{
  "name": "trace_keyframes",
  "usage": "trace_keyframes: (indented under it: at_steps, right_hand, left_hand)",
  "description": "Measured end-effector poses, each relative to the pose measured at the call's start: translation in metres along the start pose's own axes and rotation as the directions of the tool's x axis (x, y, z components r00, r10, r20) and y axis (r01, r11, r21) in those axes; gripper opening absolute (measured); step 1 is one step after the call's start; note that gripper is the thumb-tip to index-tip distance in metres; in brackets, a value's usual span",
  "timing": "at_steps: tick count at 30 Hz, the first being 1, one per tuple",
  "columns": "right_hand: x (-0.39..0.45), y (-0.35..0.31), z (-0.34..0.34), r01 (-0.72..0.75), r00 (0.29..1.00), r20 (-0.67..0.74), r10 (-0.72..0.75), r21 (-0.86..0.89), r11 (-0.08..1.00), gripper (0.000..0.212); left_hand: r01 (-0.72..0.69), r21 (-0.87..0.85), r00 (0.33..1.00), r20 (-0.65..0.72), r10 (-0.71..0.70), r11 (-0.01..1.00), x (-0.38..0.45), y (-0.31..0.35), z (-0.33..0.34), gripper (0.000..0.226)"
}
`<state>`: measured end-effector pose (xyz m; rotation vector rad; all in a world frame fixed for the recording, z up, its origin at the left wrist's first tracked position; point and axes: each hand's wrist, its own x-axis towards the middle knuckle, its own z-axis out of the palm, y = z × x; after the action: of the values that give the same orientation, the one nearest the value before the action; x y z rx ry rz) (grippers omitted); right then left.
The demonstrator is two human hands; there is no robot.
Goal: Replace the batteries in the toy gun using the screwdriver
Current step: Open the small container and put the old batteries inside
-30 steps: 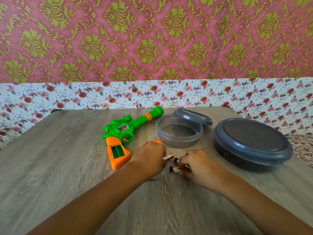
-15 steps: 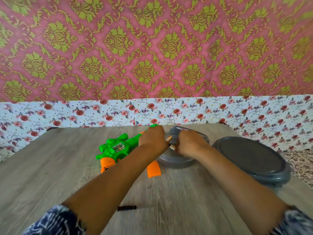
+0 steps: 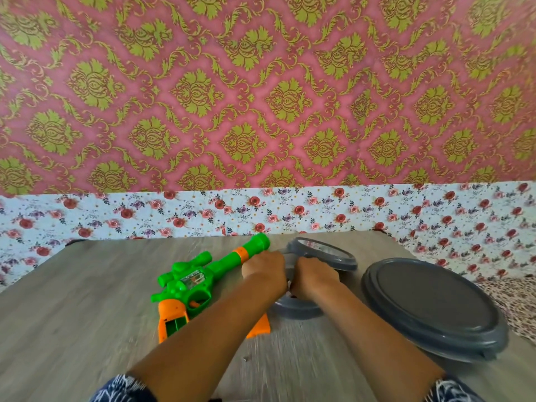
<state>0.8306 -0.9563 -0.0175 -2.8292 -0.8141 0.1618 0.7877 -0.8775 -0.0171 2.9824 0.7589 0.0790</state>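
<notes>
Head view: a green plastic toy gun with an orange grip (image 3: 197,282) is seen lying on its side on the grey wood-grain table (image 3: 72,300), its barrel pointing away towards the floral wall band. The battery compartment in the grip is seen open, and a flat orange cover piece (image 3: 259,327) lies on the table just beside it, partly hidden by the left forearm. The left hand (image 3: 265,271) and right hand (image 3: 313,277) are held side by side over a small round grey plastic container (image 3: 298,307), whose grey lid (image 3: 327,253) leans on its far rim. The fingers of both are curled downward; what is held, if anything, cannot be told. A large round grey lidded container (image 3: 435,306) stands to the right.
</notes>
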Motion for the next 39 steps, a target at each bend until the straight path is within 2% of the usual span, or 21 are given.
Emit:
trace_keyframes:
  at_steps: [4,8,12,15,18,24,27,32,36,39]
  right_hand:
    - [-0.003,0.003,-0.001,0.059,0.996,-0.07,-0.058,0.013,0.998,0.022]
    - [-0.005,0.02,-0.02,0.15,0.929,-0.346,-0.132,0.024,0.988,0.014]
    - [0.002,0.038,-0.031,0.143,0.883,-0.453,-0.123,0.009,0.99,0.011]
    - [0.005,0.042,-0.029,0.129,0.884,-0.454,-0.115,-0.001,0.992,0.01]
    - [0.007,0.045,-0.022,0.144,0.891,-0.431,-0.144,-0.033,0.989,0.025]
    - [0.005,0.046,-0.01,0.098,0.928,-0.343,-0.143,-0.144,0.985,0.037]
    - [0.0,0.044,-0.009,0.122,0.901,-0.375,-0.217,-0.261,0.958,0.035]
    - [-0.017,0.034,-0.005,0.254,0.841,-0.383,-0.382,-0.345,0.904,0.037]
    - [-0.038,0.025,0.004,0.289,0.798,-0.381,-0.467,-0.438,0.851,0.036]
    - [-0.045,0.019,0.013,0.282,0.79,-0.364,-0.493,-0.5,0.819,0.043]
  left_hand:
    - [-0.016,-0.086,1.0,-0.017,0.015,0.996,-0.003,-0.008,-0.003,0.035]
    - [-0.098,-0.241,0.991,-0.115,0.072,0.965,-0.014,-0.025,0.001,0.044]
    - [-0.147,-0.316,0.981,-0.169,0.097,0.937,-0.03,-0.033,0.021,0.063]
    - [-0.119,-0.394,0.983,-0.176,0.052,0.911,-0.033,-0.033,0.032,0.069]
    - [-0.103,-0.472,0.983,-0.182,0.017,0.876,-0.037,-0.032,0.035,0.068]
    - [-0.06,-0.547,0.983,-0.177,-0.045,0.835,-0.044,-0.027,0.037,0.053]
    - [-0.065,-0.577,0.98,-0.192,-0.057,0.814,-0.046,-0.026,0.04,0.053]
    - [-0.073,-0.644,0.976,-0.202,-0.078,0.762,-0.049,-0.024,0.045,0.069]
    - [-0.09,-0.664,0.977,-0.205,-0.065,0.742,-0.051,-0.024,0.049,0.062]
    - [-0.116,-0.699,0.977,-0.208,-0.045,0.706,-0.052,-0.026,0.052,0.057]
